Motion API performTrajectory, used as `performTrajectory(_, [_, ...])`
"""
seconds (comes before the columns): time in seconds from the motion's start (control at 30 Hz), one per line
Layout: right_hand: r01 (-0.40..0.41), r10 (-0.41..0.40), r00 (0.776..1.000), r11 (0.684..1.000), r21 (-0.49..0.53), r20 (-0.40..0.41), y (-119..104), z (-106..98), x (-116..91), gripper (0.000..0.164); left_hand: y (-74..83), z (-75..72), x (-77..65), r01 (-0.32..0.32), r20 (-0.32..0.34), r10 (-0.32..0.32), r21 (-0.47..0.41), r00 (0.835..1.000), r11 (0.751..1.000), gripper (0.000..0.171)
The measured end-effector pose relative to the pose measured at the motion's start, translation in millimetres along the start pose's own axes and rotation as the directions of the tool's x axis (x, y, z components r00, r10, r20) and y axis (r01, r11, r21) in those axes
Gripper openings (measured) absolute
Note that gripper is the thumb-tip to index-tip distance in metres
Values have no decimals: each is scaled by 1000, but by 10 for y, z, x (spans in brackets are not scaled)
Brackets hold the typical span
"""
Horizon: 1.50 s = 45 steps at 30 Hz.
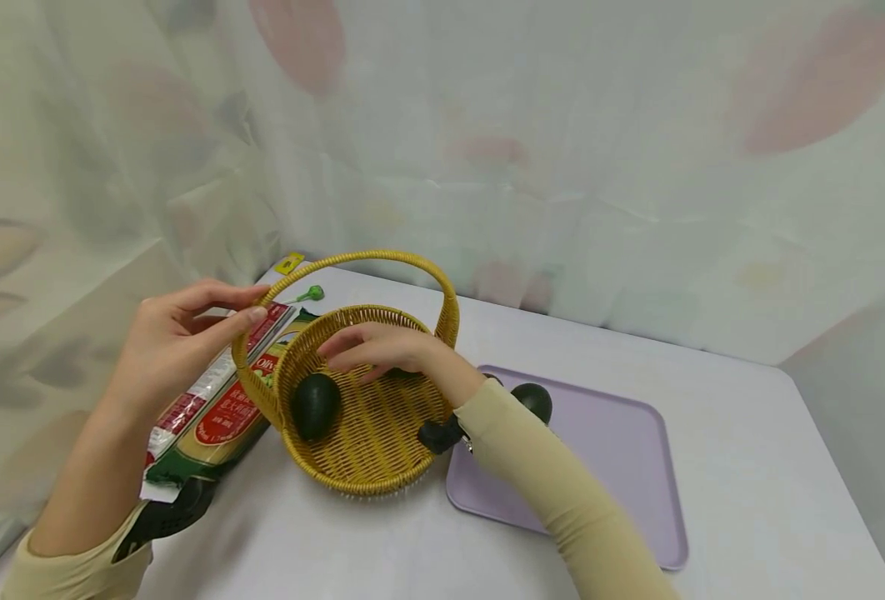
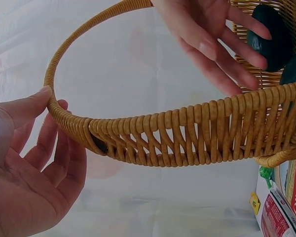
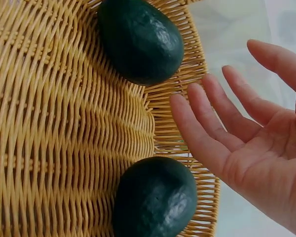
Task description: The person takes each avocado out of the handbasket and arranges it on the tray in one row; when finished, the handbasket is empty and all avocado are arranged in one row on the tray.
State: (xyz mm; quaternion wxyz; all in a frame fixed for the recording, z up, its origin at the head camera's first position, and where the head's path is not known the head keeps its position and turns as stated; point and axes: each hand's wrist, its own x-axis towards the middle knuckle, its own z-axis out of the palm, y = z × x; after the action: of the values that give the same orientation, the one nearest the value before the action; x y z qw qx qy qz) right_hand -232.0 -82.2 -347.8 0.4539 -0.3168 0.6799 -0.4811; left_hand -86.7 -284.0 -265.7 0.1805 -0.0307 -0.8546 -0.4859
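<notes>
**A wicker basket (image 1: 382, 433) between food packets and a tray, one hand on its handle**

The basket is near the middle of the white desk (image 1: 735, 433); whether its base rests fully there, I cannot tell from these angles. The left hand (image 1: 161, 342) pinches the handle (image 1: 371, 255) with its fingers (image 2: 32, 102). The right hand (image 1: 386, 346) is above the inside of the basket, its fingers (image 3: 232, 111) spread and holding nothing. Two dark green avocados, one upper (image 3: 140, 42) and one lower (image 3: 155, 197) in the right wrist view, lie in the basket near its wall.

On the left, a pasta bag (image 1: 225, 417) with a red label and a white-and-red packet (image 1: 195, 387) lie side by side, partly covered by the left arm. Behind them are a green round-headed thing (image 1: 313, 293) and a small yellow packet (image 1: 289, 263). On the right, a lilac tray (image 1: 607, 442) carries one more avocado (image 1: 534, 397); the right sleeve (image 1: 562, 492) crosses over and hides part of both.

Pale curtains (image 1: 600, 167) with faded fruit prints enclose the desk.
</notes>
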Motion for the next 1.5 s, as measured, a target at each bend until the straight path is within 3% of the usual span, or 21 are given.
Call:
performTrajectory(0.23, [-43,43,999,999,-13,-33,46,62,128,48,0,-8,-4,-9,0,9,2,1000,1000,20])
performTrajectory(0.5, [-89,94,995,979,-181,19,114,197,224,59,1,-15,-24,-24,0,24,4,1000,1000,20])
performTrajectory(0.77, [-7,71,986,921,-390,149,97,300,237,62,5,-20,-26,-28,4,28,-5,1000,1000,21])
performTrajectory(1.0, [73,65,968,849,-524,241,107,323,235,67,4,-19,-24,-11,7,11,6,1000,1000,21])
performTrajectory(1.23, [63,78,966,852,-519,245,129,307,227,67,9,-13,-21,-9,9,9,-1,1000,1000,20])
performTrajectory(1.5, [86,81,960,826,-557,269,114,241,155,68,-2,-12,-25,3,7,-3,1,1000,1000,20])
